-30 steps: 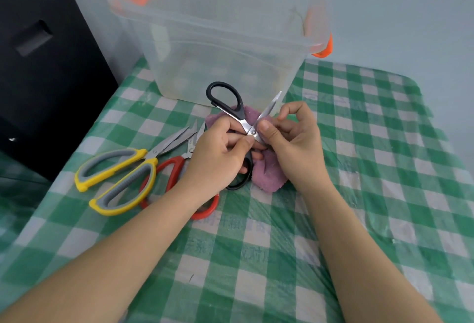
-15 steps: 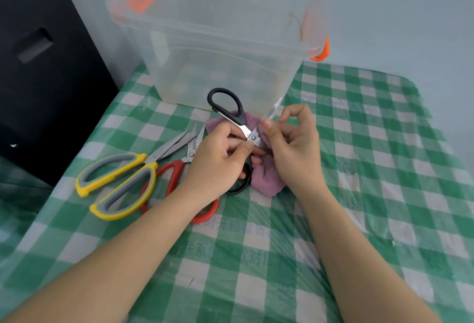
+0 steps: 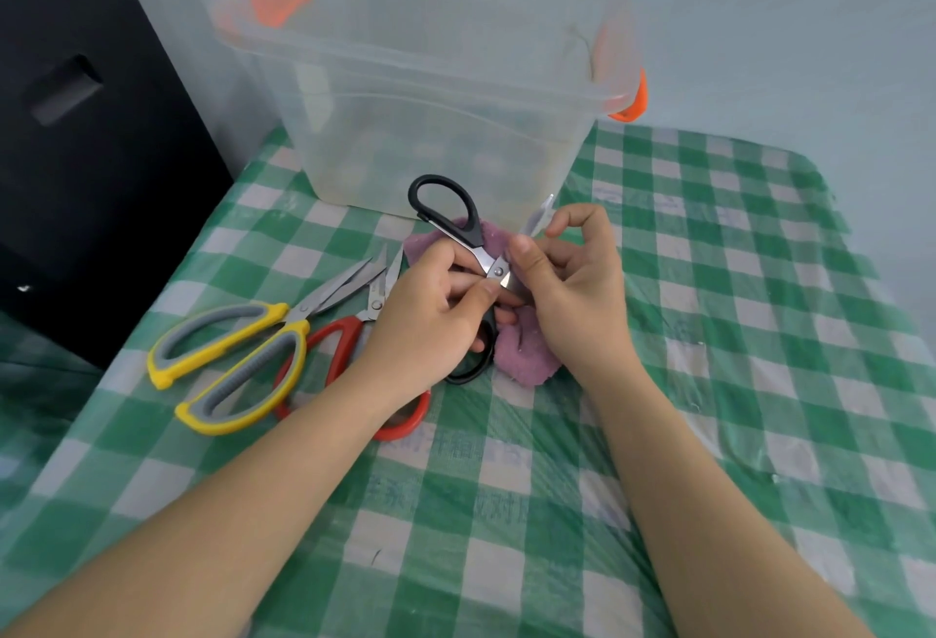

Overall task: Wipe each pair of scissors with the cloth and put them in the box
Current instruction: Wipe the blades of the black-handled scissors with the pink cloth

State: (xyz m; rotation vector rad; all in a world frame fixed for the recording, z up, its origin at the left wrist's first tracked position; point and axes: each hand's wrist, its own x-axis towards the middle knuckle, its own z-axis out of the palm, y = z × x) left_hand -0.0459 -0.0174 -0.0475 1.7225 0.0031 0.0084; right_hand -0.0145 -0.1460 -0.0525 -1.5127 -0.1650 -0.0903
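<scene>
Currently mid-wipe: left hand (image 3: 430, 313) grips black-handled steel scissors (image 3: 458, 227), right hand (image 3: 572, 293) pinches blade. Next needs purple cloth (image 3: 521, 349), then clear plastic box (image 3: 430, 95) far.

Over a green-and-white checked plastic tablecloth (image 3: 734, 333), the left hand (image 3: 430, 318) and right hand (image 3: 577, 293) hold black-handled steel scissors (image 3: 458, 227) above a crumpled purple cloth (image 3: 521, 354), with yellow-and-grey-handled scissors (image 3: 238, 364) and red-handled scissors (image 3: 344, 343) lying to the left, before a clear plastic box (image 3: 430, 131).
</scene>
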